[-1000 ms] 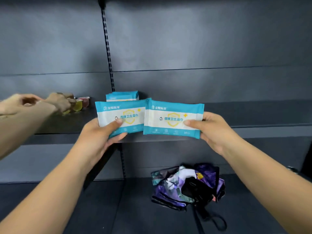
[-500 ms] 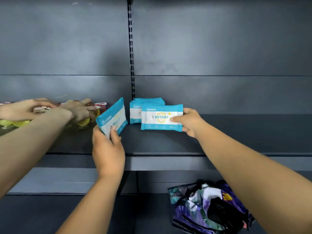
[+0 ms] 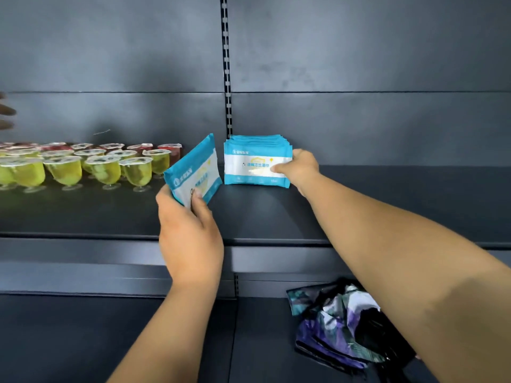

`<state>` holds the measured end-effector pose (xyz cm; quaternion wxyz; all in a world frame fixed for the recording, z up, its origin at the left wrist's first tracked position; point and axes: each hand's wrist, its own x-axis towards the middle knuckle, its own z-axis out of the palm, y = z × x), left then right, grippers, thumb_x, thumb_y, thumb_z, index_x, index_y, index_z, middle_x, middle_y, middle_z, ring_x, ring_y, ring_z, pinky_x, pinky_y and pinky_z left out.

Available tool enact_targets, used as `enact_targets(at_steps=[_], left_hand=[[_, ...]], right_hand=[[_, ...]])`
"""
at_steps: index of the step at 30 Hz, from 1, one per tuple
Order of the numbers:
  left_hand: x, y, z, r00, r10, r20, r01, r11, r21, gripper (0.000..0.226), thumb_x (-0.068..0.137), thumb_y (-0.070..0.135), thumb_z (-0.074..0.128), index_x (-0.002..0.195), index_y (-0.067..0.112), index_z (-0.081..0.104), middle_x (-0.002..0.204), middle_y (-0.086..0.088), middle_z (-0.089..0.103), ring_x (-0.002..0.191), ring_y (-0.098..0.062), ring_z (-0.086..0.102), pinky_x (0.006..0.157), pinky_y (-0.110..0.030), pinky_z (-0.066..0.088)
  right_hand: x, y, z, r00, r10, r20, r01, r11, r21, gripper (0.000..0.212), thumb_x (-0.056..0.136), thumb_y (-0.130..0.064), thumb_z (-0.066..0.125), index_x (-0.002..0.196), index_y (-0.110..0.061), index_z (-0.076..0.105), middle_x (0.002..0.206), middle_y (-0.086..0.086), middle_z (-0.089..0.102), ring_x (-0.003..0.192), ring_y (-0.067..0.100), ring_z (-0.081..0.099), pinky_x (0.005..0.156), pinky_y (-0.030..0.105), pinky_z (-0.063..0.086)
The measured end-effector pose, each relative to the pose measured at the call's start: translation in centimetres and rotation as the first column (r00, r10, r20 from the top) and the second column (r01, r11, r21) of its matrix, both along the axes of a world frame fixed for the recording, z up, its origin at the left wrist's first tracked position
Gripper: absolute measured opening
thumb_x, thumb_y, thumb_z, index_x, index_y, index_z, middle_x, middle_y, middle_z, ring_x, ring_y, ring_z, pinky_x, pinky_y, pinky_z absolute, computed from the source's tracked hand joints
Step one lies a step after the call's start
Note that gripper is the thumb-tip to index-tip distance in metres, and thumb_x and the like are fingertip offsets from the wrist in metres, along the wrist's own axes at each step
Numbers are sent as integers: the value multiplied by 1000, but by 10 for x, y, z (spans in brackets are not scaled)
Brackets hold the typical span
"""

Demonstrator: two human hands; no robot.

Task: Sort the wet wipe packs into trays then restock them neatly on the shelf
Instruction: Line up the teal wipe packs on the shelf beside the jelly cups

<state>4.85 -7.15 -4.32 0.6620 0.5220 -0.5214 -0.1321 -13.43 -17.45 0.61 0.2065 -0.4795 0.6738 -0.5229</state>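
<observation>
My left hand [image 3: 190, 228] grips a blue-and-white wet wipe pack [image 3: 195, 168] by its lower corner, holding it tilted above the dark shelf [image 3: 387, 205]. To its right, my right hand [image 3: 300, 168] pinches the right end of another wet wipe pack [image 3: 253, 168], which stands upright against the front of a row of standing packs [image 3: 257, 139] at the shelf's back wall.
Several jelly cups [image 3: 135, 171], yellow-green in front and red behind, fill the shelf's left half. Another person's fingers [image 3: 5, 114] show at the far left edge. A crumpled purple patterned bag [image 3: 340, 322] lies on the lower shelf at the right.
My right hand has pushed its pack back against the row of standing packs. My left hand stays with its tilted pack. The other person's hands have pulled away from the jelly cups.
</observation>
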Motion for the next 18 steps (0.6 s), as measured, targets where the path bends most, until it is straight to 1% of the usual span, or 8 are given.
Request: enact_targets(at_steps=[4, 9, 11, 12, 13, 15, 16, 18], left_hand=[[-1, 0, -2, 1000, -9, -11, 9, 1000, -13, 35, 96, 28, 43, 126, 12, 35, 124, -4, 56, 98, -28, 64, 76, -35, 49], [-1, 0, -2, 1000, -14, -6, 13, 999, -42, 39, 95, 28, 43, 129, 11, 33, 122, -5, 56, 95, -30, 64, 74, -37, 50], [-2, 3, -1, 999, -25, -38, 23, 998, -54, 43, 94, 29, 46, 131, 10, 32, 116, -2, 57, 91, -30, 64, 73, -37, 50], [-2, 6, 0, 997, -33, -72, 29, 998, -57, 46, 93, 30, 49, 132, 10, 32, 110, 2, 56, 89, -26, 63, 72, -35, 48], [-2, 9, 3, 993, -48, -111, 41, 997, -57, 48, 92, 29, 51, 133, 12, 32, 103, 7, 55, 86, -20, 61, 72, -32, 47], [-2, 13, 7, 976, -99, -194, 85, 993, -79, 49, 91, 27, 56, 133, 15, 33, 93, 21, 52, 74, -3, 59, 75, -34, 51], [-1, 14, 8, 963, -133, -233, 114, 989, -92, 49, 91, 25, 57, 133, 15, 34, 90, 27, 49, 66, 5, 60, 77, -39, 53], [0, 15, 10, 944, -191, -269, 170, 980, -99, 45, 91, 22, 57, 130, 15, 36, 90, 29, 48, 60, 15, 58, 74, -44, 55]], right_hand=[[0, -3, 1, 993, -30, -113, 30, 1000, -7, 40, 76, -19, 75, 111, -12, 59, 113, 5, 64, 102, 23, 60, 87, 34, 49], [2, 5, 1, 978, -118, -173, 122, 992, 13, 48, 79, -26, 72, 118, -14, 46, 122, 3, 52, 109, 22, 54, 79, 28, 42], [7, 16, 11, 972, -206, -110, 191, 972, -135, 44, 82, -25, 68, 118, -14, 46, 120, 3, 48, 108, 20, 52, 76, 24, 38], [13, 23, 18, 978, -203, -55, 185, 954, -235, 40, 84, -25, 67, 117, -14, 48, 112, 1, 50, 104, 18, 52, 74, 21, 37], [22, 32, 24, 990, -139, 3, 133, 942, -307, 36, 84, -26, 67, 114, -13, 52, 102, -2, 51, 97, 16, 52, 71, 19, 37], [40, 53, 32, 987, 125, 101, -86, 941, -326, 25, 86, -30, 65, 104, -15, 57, 94, -4, 54, 88, 11, 53, 71, 15, 40], [47, 63, 33, 949, 278, 148, -231, 935, -270, 21, 87, -33, 62, 100, -17, 58, 98, -2, 58, 90, 11, 55, 77, 17, 44], [54, 78, 28, 830, 510, 226, -496, 860, -121, 17, 90, -32, 58, 102, -20, 59, 108, 0, 63, 99, 14, 61, 89, 27, 49]])
